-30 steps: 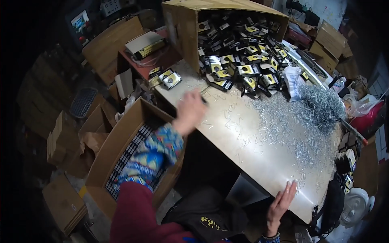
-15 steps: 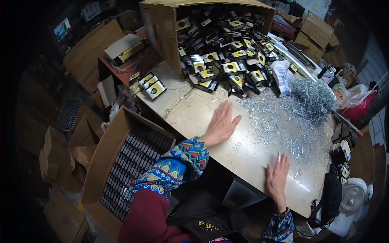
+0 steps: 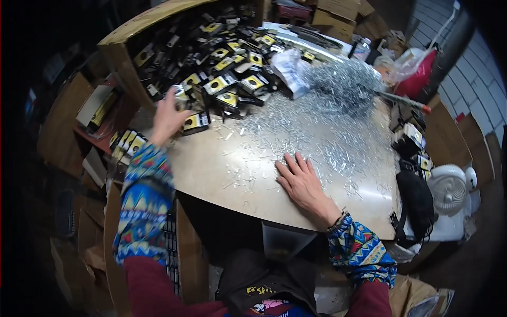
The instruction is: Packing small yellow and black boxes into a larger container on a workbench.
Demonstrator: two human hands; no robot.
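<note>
Pale tabletop (image 3: 206, 164) bears small boxes (image 3: 219, 84), likely light and crushable, best pinched edgewise; left hand's (image 3: 167, 119) grasp unclear; right hand (image 3: 306, 186) splayed, unclenched.

Interior of a small, cluttered workshop. The table (image 3: 203, 171) bears loose metal pieces (image 3: 343, 87) in bulk, scattered and heaped beyond the right hand (image 3: 305, 186). Past the left hand (image 3: 167, 119), a large open carton (image 3: 125, 74) spills dozens of small black-and-yellow boxes (image 3: 219, 84). Brown cartons (image 3: 334, 21) stand well beyond the right hand; to its right are a white fan (image 3: 448, 191) and, farther off, a wall of pale blocks (image 3: 478, 76).
</note>
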